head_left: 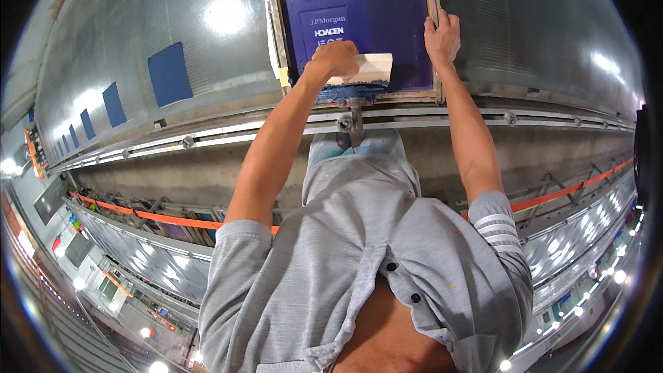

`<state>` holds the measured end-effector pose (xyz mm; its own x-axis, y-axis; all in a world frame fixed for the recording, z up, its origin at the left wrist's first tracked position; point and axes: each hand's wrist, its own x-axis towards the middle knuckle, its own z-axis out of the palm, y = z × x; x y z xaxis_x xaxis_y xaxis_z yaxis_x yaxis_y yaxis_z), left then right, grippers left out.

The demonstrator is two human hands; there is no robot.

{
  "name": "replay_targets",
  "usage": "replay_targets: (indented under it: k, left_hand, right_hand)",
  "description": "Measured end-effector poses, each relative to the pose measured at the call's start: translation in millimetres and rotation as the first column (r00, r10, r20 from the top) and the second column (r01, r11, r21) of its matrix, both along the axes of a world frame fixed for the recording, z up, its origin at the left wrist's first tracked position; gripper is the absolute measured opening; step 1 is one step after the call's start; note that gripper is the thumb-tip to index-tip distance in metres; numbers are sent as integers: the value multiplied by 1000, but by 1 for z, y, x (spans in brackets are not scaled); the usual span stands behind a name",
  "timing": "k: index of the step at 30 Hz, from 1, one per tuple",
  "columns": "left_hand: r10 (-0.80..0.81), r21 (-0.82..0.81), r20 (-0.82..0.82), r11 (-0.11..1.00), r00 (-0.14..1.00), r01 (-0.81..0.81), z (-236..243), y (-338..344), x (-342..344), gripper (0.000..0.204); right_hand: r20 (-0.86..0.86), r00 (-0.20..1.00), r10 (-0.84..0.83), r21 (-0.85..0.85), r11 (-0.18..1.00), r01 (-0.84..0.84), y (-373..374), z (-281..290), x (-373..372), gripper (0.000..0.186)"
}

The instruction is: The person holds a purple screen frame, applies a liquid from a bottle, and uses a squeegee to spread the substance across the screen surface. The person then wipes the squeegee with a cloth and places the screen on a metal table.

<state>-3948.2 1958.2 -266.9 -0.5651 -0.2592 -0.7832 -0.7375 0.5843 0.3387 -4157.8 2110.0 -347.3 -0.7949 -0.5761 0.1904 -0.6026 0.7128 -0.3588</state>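
Observation:
A purple-blue printing screen [394,14] in a taped frame [279,21] lies on the long table in front of me. My left hand [336,59] is closed round a pale squeegee [376,68], near the screen's lower end. Dark blue ink [356,91] coats the squeegee's near edge and the mesh below it. White lettering shows on the mesh just beyond that hand. At the frame's right side rail, my right hand [443,39] grips the edge with its fingers curled; part of the grip is hidden.
Several blue rectangles [170,74] lie in a row on the grey table [235,62] to the left. A metal rail [242,131] with bolts runs along the near edge, with a metal bracket [356,121] below the frame. Behind me runs an orange strip [179,222] beside another long table.

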Motion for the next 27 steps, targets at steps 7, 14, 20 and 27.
replay_targets:
  k: [7, 14, 20, 27]
  left_hand:
    - [-102, -208, -46, 974, 994, 91, 47, 5, 26, 38]
    - [-261, -529, -605, 838, 752, -135, 18, 111, 112, 44]
    - [-85, -511, -505, 832, 859, -218, 26, 7, 84, 18]
    - [-103, -171, -91, 981, 991, 86, 3, -27, 28, 35]
  right_hand:
    - [26, 999, -28, -5, 1000, 28, 0, -1, 0, 38]
    - [60, 998, -32, -13, 999, 33, -1, 5, 2, 39]
    - [25, 999, -23, -22, 999, 24, -1, 0, 1, 40]
    - [74, 995, -70, -7, 997, 71, 2, -2, -4, 41]
